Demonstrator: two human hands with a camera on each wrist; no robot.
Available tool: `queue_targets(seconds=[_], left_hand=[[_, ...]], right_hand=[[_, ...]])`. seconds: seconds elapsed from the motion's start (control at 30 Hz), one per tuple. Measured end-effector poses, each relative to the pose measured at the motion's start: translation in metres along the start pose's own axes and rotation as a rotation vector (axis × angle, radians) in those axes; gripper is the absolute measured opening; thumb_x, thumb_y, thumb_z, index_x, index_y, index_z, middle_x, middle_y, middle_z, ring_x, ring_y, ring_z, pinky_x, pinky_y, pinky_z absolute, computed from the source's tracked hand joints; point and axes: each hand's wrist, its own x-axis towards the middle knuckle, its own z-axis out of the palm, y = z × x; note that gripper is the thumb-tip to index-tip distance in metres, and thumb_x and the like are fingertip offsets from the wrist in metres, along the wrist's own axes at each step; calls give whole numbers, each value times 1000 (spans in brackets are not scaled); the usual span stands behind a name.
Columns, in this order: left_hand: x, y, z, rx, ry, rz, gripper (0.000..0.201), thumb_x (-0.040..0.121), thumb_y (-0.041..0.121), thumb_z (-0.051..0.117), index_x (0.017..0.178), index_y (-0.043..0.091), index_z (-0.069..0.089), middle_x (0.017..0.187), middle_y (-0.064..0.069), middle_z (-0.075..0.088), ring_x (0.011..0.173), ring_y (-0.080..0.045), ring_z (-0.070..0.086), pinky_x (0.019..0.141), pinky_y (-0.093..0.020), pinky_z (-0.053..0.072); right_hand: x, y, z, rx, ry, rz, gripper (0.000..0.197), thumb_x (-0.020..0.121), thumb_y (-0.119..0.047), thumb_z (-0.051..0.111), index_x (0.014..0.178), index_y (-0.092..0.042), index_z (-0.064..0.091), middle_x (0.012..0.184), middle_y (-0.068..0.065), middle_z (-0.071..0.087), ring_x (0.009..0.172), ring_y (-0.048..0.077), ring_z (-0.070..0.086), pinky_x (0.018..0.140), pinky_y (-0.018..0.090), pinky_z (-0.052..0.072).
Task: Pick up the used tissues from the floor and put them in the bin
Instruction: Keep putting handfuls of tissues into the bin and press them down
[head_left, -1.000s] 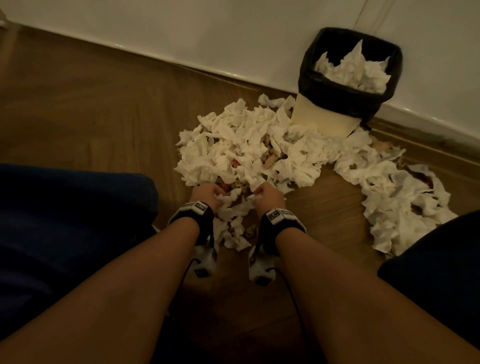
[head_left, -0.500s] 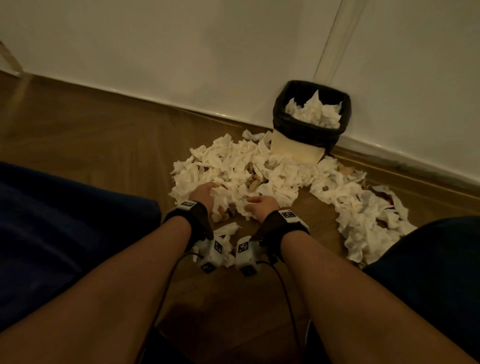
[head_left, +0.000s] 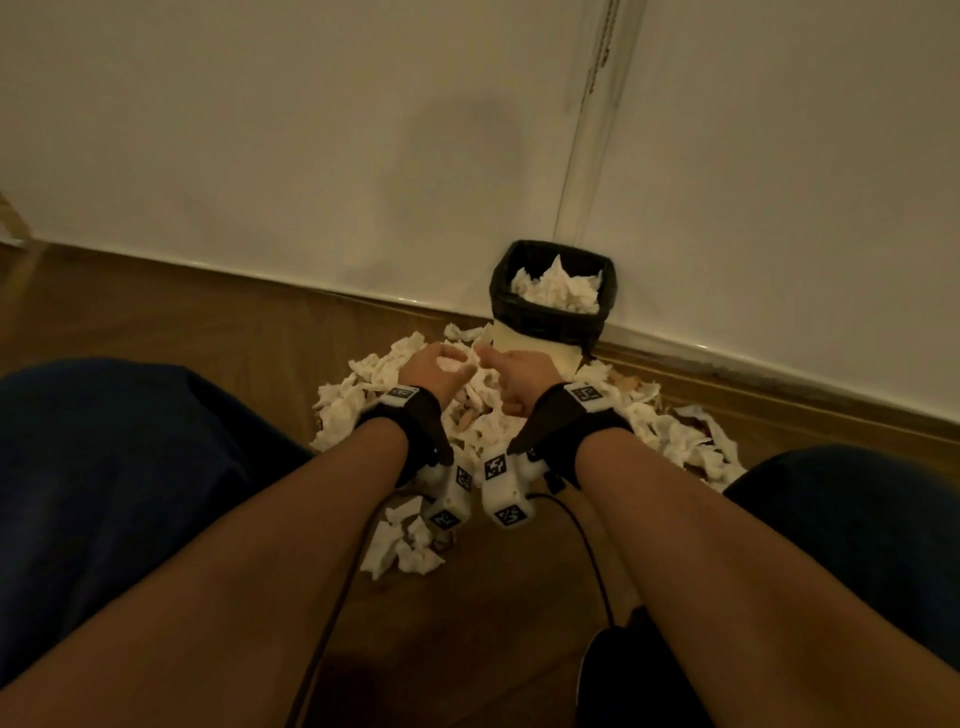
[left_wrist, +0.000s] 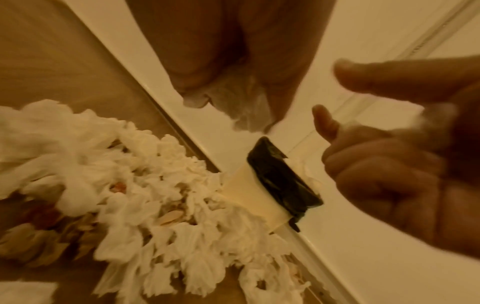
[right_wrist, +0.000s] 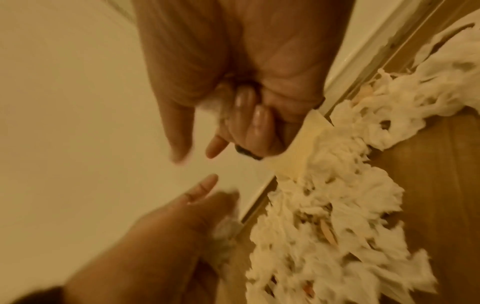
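The bin (head_left: 550, 318) stands against the wall (head_left: 311, 156), so nothing can pass behind it, and its mouth is filled nearly to the rim with tissues. In front of the bin a heap of tissues (head_left: 363, 395) covers the floor up to its base. Left of the bin, bare wooden floor (head_left: 182, 322) lies open along the wall.

No readable text anywhere (only square black-and-white marker patterns (head_left: 495, 466) on wrist cameras).
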Motion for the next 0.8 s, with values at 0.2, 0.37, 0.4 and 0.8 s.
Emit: queue_targets(seconds=[0.2,0.37,0.4,0.8], left_hand=[[-10,60,9,-15,-52,188,39,94,1,36,123,15,59,125,-10,58,103,-24,58,82,-28,47],[-17,108,6,-479,-161,131,32,102,12,32,125,-3,49,82,-12,58,65,-25,63,51,-28,54],[-17,114,3,-476,-158,133,34,102,19,34,120,-1,53,73,-11,56,53,-22,61,42,-25,50],[26,165,24,119,-19,280,36,97,8,30,128,4,48,133,-22,42,119,-38,46,103,-40,39]], right_hand=[[-14,-54,-53,94,13,-4,40,96,10,27,128,-1,48,74,7,43,55,15,34,46,24,33],[-32,-99,-103,10,62,-143,24,102,-14,32,108,-5,53,56,7,55,36,11,45,30,16,32],[-34,-104,-114,-34,119,-189,29,101,-22,37,96,-3,58,52,7,55,27,9,41,29,12,28],[19,-101,-166,-507,206,-124,34,99,-6,32,124,6,52,96,21,50,59,11,34,55,17,29]])
